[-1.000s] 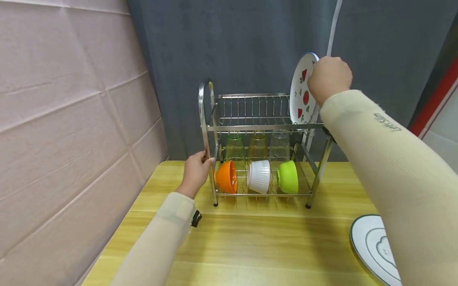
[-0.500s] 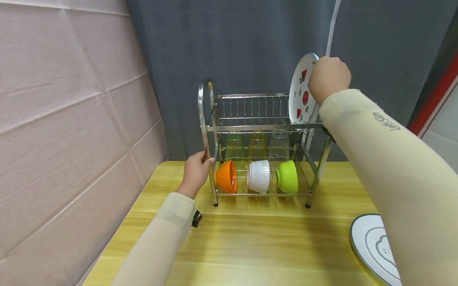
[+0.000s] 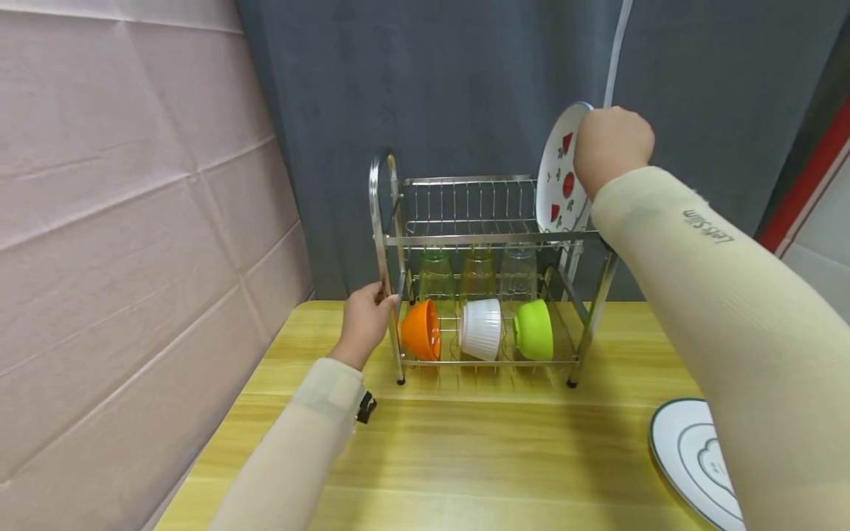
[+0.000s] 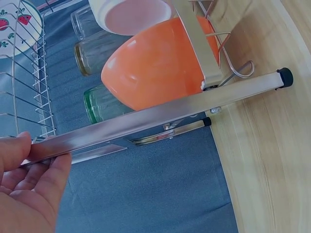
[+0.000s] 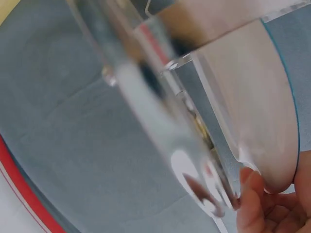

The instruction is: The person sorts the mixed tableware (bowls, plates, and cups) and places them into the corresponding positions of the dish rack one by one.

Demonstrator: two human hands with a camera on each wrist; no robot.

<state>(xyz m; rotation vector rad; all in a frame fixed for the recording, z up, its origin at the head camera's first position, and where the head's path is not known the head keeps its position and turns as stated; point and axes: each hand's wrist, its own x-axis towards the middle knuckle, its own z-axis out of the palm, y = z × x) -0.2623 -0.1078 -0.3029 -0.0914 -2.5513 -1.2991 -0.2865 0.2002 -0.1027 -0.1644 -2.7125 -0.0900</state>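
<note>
A two-tier metal dish rack (image 3: pixel 465 239) stands on the table. My left hand (image 3: pixel 364 321) pinches its left front post (image 4: pixel 121 124) between thumb and fingers. At the upper right, my right hand (image 3: pixel 612 146) grips the rim of a white plate (image 3: pixel 558 177) with a red fruit pattern. The plate stands on edge in the right end of the upper tier. In the right wrist view the thumb and fingers hold the edge of the plate (image 5: pixel 252 92), whose plain back faces the camera. The head view hides the right fingertips behind the hand.
On the lower tier lie an orange bowl (image 3: pixel 421 330), a white bowl (image 3: pixel 481 329) and a green bowl (image 3: pixel 534 330), tipped sideways. Several glasses (image 3: pixel 478 276) stand behind them. Another plate (image 3: pixel 690 450) lies on the table (image 3: pixel 505 457) at right. A grey curtain (image 3: pixel 425 81) hangs behind.
The right forearm has shifted very slightly to the left. Both hands keep their holds, and the plate and rack look nearly unmoved.
</note>
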